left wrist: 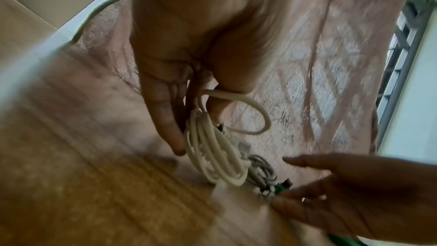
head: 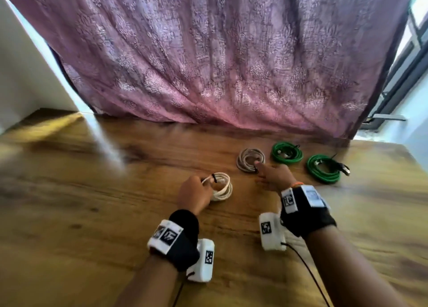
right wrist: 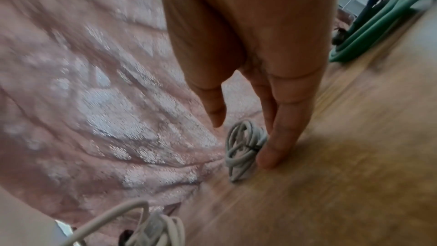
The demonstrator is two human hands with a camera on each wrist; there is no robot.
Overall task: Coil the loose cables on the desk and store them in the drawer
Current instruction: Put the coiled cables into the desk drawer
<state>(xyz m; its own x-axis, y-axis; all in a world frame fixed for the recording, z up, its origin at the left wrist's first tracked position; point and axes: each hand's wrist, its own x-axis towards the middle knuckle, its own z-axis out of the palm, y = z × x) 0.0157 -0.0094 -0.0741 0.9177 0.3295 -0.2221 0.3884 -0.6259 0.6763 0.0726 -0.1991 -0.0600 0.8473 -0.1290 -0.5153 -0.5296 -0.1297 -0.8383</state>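
Several coiled cables lie on the wooden desk [head: 92,202]. My left hand [head: 194,193] pinches the top of a white coil [head: 222,187] that is bound with a black tie; in the left wrist view the white coil [left wrist: 212,156] hangs from my thumb and fingers, its lower edge at the wood. My right hand [head: 273,176] reaches forward with straight fingers, a fingertip [right wrist: 267,158] touching the near edge of the grey coil [head: 250,159] [right wrist: 241,149]. Two green coils [head: 287,152] [head: 324,167] lie to the right. No drawer is in view.
A purple patterned curtain [head: 220,63] hangs along the desk's far edge, right behind the coils. A white wall [head: 23,75] stands at the left and a window frame [head: 407,75] at the right. Bare wood spreads to the left and front.
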